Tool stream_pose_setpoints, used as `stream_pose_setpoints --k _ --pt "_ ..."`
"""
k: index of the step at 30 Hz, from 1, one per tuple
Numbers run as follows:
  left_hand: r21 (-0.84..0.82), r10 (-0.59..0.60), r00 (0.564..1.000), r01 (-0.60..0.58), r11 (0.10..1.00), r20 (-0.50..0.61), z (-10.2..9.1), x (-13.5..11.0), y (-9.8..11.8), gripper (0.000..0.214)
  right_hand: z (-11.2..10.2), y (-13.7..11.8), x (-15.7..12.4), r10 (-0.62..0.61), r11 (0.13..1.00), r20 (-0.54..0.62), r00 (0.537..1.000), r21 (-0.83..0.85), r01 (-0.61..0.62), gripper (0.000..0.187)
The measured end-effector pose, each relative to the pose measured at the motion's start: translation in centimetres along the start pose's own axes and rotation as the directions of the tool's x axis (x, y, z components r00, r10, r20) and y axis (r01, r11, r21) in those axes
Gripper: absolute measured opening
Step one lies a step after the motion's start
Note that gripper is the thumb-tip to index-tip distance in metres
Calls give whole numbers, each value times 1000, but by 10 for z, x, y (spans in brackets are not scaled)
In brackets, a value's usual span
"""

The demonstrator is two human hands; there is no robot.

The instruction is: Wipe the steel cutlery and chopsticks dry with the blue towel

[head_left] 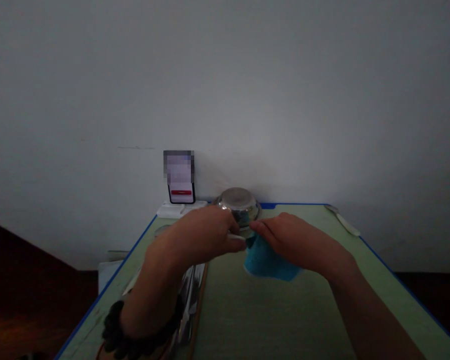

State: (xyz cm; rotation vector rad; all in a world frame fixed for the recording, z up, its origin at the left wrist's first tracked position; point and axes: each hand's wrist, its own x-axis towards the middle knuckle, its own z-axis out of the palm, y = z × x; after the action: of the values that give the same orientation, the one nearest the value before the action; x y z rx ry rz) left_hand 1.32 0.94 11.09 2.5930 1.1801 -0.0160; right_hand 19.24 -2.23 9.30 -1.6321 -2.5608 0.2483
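Observation:
My left hand (213, 231) is closed, its thumb and fingers pinching a thin, pale, handle-like piece (237, 236). The rest of that piece is hidden, so its kind cannot be made out. In my right hand (290, 237) a blue cloth (268, 260) is gripped and hangs below the fingers. Cloth and pale piece meet between the two hands, above the light green table (277, 320). Just behind my hands lies an upside-down metal bowl (238, 200).
Several metal utensils (187, 305) lie under my left forearm, beside a long brown stick (199, 310). A phone (181, 180) stands on a white holder (168, 210) at the back left. A white-handled knife (345, 222) rests at the right edge. A wall (285, 100) closes off the back.

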Motion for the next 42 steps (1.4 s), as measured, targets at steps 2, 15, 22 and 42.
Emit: stream_pose_setpoints --k 2,15,22,42 --pt "-10 52 999 -52 999 2 -1 1 2 32 3 -2 1 -58 998 23 998 36 57 50" --pt "-101 30 999 -29 994 11 6 0 -25 35 0 22 -5 96 982 0 995 164 -95 56" --pt "-61 95 995 -93 994 23 5 2 -10 37 0 14 -1 54 988 24 998 141 -57 54" --pt "-261 170 985 -165 951 -2 5 7 -21 27 6 23 -8 -110 911 120 987 408 52 29"
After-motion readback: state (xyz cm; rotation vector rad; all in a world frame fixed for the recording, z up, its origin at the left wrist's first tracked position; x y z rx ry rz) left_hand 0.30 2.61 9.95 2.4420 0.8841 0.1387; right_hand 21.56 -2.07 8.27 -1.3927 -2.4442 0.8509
